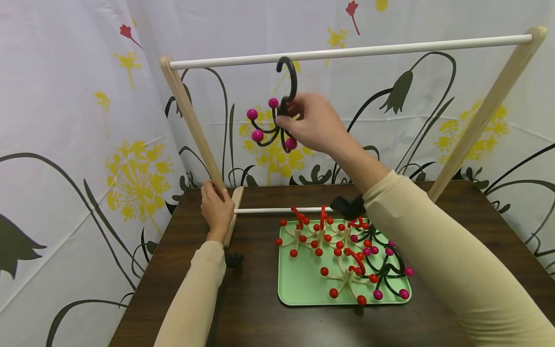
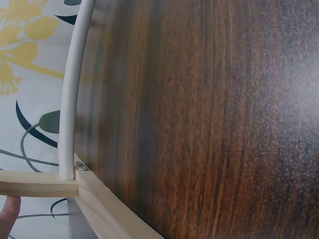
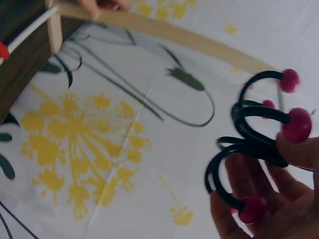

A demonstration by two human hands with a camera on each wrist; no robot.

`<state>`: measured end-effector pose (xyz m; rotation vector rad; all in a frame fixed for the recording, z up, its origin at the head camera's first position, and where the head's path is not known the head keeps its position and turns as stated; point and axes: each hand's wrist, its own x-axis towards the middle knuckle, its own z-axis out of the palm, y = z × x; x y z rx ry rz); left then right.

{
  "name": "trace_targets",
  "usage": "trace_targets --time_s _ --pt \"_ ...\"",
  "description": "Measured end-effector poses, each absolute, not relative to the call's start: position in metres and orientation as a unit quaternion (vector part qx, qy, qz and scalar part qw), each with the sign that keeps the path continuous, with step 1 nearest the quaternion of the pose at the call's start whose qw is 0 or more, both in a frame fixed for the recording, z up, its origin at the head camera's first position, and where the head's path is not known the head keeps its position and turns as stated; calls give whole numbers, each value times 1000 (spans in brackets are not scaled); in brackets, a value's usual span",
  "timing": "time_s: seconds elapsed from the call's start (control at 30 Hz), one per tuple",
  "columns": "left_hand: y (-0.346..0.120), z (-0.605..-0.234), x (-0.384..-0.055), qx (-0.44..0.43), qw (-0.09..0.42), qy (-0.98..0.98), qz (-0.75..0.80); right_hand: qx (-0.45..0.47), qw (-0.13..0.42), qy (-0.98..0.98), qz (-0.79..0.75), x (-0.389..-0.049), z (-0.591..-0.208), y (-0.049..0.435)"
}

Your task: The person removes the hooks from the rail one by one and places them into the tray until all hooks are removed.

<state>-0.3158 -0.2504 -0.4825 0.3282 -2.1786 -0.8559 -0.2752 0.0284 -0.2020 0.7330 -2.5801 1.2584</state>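
Observation:
In the head view my right hand pinches a black multi-armed hanger by its stem, with the hook pointing up just below the white top rod. Magenta balls tip its curved arms, and the right wrist view shows the black hanger between thumb and fingers. My left hand grips the lower part of the left wooden post of a rack. One left fingertip shows against the wood in the left wrist view.
On the dark wooden table, a green tray carries several cream hangers with red hooks and balls, plus black ones with magenta balls. A lower white rod runs behind the tray. The right post slants upward; a floral curtain hangs behind.

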Motion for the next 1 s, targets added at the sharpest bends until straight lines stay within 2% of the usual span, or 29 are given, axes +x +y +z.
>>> trace_targets --time_s 0.13,0.4,0.53,0.73,1.0 --pt "-251 -483 -316 126 383 -851 -336 246 48 -876 412 -248 -229 38" --pt "-253 -482 -316 124 387 -850 -336 237 4 -861 450 -197 -306 47" --pt "-254 -481 -315 128 384 -849 -339 229 3 -867 442 -178 -342 47" --pt "-256 -481 -315 133 384 -849 -338 223 31 -888 401 -161 -388 47" --pt "-258 -482 -315 130 386 -850 -335 214 21 -896 389 -149 -434 46"
